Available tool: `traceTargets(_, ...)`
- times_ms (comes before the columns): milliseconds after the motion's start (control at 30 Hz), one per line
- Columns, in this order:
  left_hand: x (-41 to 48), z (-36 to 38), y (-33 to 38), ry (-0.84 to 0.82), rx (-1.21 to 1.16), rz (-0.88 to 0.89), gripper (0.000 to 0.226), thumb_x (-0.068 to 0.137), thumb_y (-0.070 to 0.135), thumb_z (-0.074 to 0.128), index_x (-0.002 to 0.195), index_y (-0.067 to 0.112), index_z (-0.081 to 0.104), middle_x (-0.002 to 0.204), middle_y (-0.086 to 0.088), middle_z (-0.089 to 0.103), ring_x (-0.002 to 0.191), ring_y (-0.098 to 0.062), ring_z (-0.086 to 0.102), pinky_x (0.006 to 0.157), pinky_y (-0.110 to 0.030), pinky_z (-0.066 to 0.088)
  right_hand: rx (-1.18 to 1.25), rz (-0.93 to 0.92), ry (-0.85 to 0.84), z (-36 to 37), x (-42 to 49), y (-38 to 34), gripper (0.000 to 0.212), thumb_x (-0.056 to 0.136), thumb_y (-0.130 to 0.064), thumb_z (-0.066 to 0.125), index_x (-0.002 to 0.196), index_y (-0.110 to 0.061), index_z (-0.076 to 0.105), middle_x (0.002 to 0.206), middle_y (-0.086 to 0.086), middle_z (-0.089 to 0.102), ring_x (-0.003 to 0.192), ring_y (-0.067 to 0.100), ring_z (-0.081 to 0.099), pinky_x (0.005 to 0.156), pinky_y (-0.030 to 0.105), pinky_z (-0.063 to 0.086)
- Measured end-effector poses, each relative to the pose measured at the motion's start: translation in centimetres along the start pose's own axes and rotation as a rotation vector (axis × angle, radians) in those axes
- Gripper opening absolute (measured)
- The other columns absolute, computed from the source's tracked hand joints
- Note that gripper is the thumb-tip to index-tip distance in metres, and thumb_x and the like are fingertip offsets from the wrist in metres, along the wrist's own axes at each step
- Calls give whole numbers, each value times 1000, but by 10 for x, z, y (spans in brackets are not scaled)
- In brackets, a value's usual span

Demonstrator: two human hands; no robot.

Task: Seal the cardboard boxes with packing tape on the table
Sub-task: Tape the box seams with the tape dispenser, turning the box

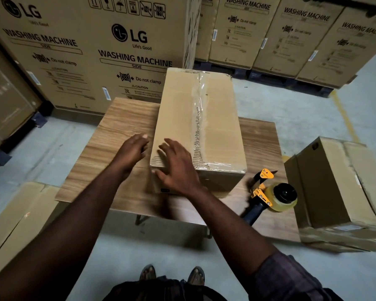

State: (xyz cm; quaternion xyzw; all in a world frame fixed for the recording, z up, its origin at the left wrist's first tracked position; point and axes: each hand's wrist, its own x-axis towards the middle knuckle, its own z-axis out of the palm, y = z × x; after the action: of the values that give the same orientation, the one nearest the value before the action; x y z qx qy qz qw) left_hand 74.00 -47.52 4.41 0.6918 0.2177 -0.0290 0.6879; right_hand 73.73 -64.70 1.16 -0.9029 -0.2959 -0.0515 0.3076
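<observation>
Stacked cartons [96, 51] across the top of the frame read "LG Life's Good", "WASHING MACHINE SIDE" and "Do not clamp". Mid-frame, on a wood-grain worktop [109, 148] over a grey floor [291, 109], lies the cardboard box [217, 118], its seam taped. The right hand [178, 168] rests spread on the box's near corner. The left hand [132, 148] is open just beside the box.

The tall brown cardboard carton [126, 61] behind the wooden counter [122, 118] reads "LG", "Life's Good", "WASHING MACHINE", "SIDE", "Do not clamp" and "CAUTION". The brown cardboard face [30, 46] left of it bears "LG", "WASHING MACHINE", "SIDE" and "Do not clamp". At far right, the row of brown cartons [302, 35] shows "WASHING MACHINE" and "Do not clamp". Print on the clear tape [199, 109] of the long brown cardboard box [176, 109] is illegible.
</observation>
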Motion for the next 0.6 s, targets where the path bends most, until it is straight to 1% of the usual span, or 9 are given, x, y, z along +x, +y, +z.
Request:
traceTargets(100, 8, 26, -3, -31, 205, 47, 26, 103, 37, 50, 122, 21, 57, 117, 7, 64, 113, -12, 60, 101, -32, 46, -338, -40, -164, 13, -9, -10, 83, 94, -53, 53, 157, -6, 26, 166, 14, 21, 154, 29, 15, 125, 46, 12)
traceTargets(167, 8, 37, -15, 13, 232, 9, 41, 101, 47, 46, 128, 19, 57, 124, -2, 65, 116, -20, 61, 102, -40, 49, -360, -7, -156, 15, -13, -13, 78, 98, -49, 46, 158, -5, 23, 167, 15, 19, 155, 29, 12, 126, 47, 8)
traceTargets(233, -3, 43, -21, 75, 133, -56, 37, 102, 47, 43, 118, 20, 63, 122, -6, 67, 115, -24, 63, 101, -45, 50, -330, -1, -154, 15, -13, -15, 75, 99, -45, 45, 159, -5, 22, 167, 14, 19, 156, 28, 12, 126, 47, 9)
traceTargets(300, -12, 46, -22, 118, -4, -122, 32, 106, 40, 41, 103, 21, 66, 113, -2, 69, 107, -20, 65, 94, -40, 52, -319, -25, -156, 14, -14, -14, 77, 96, -44, 49, 159, -6, 24, 167, 13, 18, 155, 28, 13, 125, 48, 9)
traceTargets(333, -14, 47, -23, 130, -71, -145, 31, 107, 38, 40, 101, 21, 66, 109, 0, 69, 103, -17, 64, 87, -35, 52, -310, -46, -159, 12, -15, -13, 80, 93, -45, 52, 158, -7, 25, 167, 12, 19, 155, 28, 14, 125, 49, 9)
traceTargets(433, -24, 52, -28, 194, -212, -133, 30, 108, 32, 39, 115, 16, 64, 107, 1, 68, 99, -12, 63, 75, -25, 51, -282, -132, -196, 6, -19, -6, 90, 84, -46, 61, 158, -9, 28, 167, 10, 21, 155, 28, 16, 124, 54, 6)
traceTargets(467, -27, 54, -32, 229, -236, -125, 30, 108, 31, 39, 115, 15, 65, 108, 0, 68, 98, -12, 64, 74, -24, 51, -269, -161, -203, 3, -21, -3, 91, 81, -46, 64, 157, -9, 29, 166, 9, 23, 154, 27, 18, 124, 55, 7)
traceTargets(533, -35, 60, -38, 324, -264, -107, 29, 108, 26, 40, 103, 17, 66, 103, 0, 68, 92, -10, 64, 76, -22, 50, -218, -218, -196, -2, -25, 3, 90, 78, -46, 66, 155, -10, 35, 164, 7, 29, 153, 25, 23, 123, 55, 9)
traceTargets(600, -47, 68, -41, 393, -312, -123, 29, 108, 21, 40, 96, 16, 66, 100, -3, 69, 94, -17, 65, 84, -27, 52, -154, -260, -165, -6, -31, 11, 83, 76, -46, 66, 149, -12, 45, 159, 5, 39, 149, 23, 31, 120, 55, 12)
